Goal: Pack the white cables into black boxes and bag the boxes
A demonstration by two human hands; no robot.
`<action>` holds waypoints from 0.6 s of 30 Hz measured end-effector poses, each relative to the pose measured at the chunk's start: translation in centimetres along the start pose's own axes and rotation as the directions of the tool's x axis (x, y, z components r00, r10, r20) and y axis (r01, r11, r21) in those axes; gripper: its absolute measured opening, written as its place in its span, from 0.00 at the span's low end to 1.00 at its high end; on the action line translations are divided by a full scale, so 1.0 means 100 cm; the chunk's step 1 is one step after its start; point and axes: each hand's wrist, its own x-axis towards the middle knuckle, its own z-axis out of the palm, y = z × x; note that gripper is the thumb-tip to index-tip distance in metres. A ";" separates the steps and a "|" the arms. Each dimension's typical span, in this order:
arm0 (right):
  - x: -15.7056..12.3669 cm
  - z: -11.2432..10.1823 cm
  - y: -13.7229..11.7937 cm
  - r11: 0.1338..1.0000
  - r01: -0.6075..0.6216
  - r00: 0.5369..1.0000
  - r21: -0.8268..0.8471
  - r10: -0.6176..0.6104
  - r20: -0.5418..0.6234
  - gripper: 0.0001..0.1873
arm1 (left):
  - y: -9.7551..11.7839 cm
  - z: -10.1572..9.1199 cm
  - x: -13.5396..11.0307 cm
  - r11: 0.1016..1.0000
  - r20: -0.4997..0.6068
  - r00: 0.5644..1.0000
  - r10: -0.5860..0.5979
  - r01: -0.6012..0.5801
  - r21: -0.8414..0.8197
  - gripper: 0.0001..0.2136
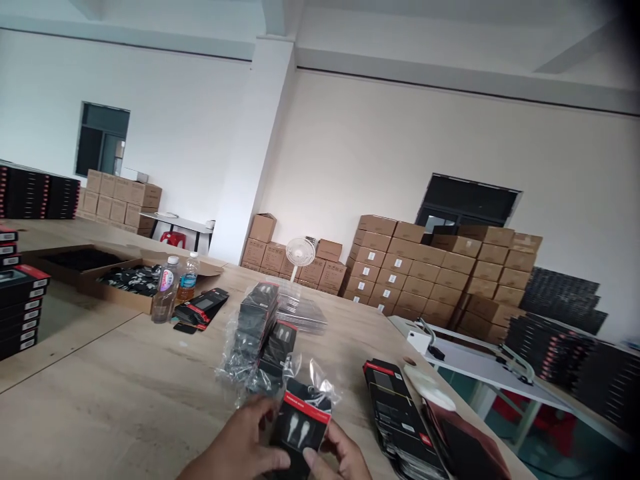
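At the bottom centre, a small black box with a red band and a picture of two white cable plugs is held upright between both hands. My left hand grips its left side, thumb across the front. My right hand closes on its lower right side, thumb on the front. Clear plastic film shows at the top of the box; I cannot tell whether it wraps the whole box. Just beyond stand rows of similar boxes in clear bags, with flat clear bags behind them.
A stack of flat black cartons lies at right, beside a white object and a dark red pouch. Two bottles and open cartons stand at left. Brown boxes and a fan are behind the table.
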 end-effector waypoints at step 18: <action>0.002 -0.004 0.005 0.806 -0.062 0.914 0.589 0.283 -0.292 0.17 | -0.016 0.027 -0.007 0.892 0.311 0.946 -0.097 0.221 -0.395 0.24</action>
